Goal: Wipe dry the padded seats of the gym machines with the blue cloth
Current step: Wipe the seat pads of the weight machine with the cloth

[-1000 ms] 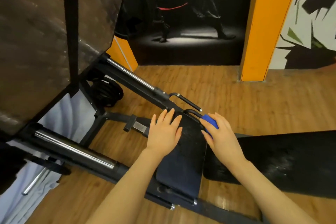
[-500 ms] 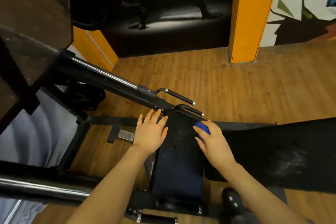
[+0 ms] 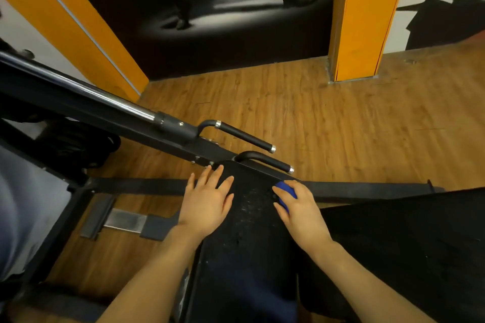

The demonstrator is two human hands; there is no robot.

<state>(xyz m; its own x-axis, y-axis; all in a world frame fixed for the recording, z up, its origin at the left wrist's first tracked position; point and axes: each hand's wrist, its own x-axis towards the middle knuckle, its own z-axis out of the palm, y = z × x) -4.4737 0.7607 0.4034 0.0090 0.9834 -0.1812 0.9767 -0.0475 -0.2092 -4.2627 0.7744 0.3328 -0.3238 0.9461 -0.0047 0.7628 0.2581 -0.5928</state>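
Looking down, you have a wooden plank floor (image 3: 328, 123) filling most of the view, running back to a dark wall mural (image 3: 210, 8) and an orange pillar (image 3: 364, 16) that stands on the floor at the upper right. A second orange panel (image 3: 86, 37) slants along the upper left.

Across the left side runs the machine's black frame (image 3: 78, 102) with a chrome rail (image 3: 86, 89) lying along its top; a black crossbar (image 3: 367, 189) lies on the floor behind your hands. Two black grip handles (image 3: 246, 136) with chrome ends jut out from the frame's near end, one just above the other. At the right edge sits a broad black pad (image 3: 409, 244), and a grey fabric surface (image 3: 21, 207) shows at the far left.

Below you, between your arms, is the narrow black padded seat (image 3: 246, 244), scuffed with pale specks near its far end.

Your left hand (image 3: 207, 202) lies flat on the seat's left edge, fingers straight and spread, holding nothing. Your right hand (image 3: 299, 210) is curled over the blue cloth (image 3: 284, 191), bunched small under the fingers and pressed against the seat's far right corner, just below the nearer handle. Only a little of the cloth shows past your fingers.
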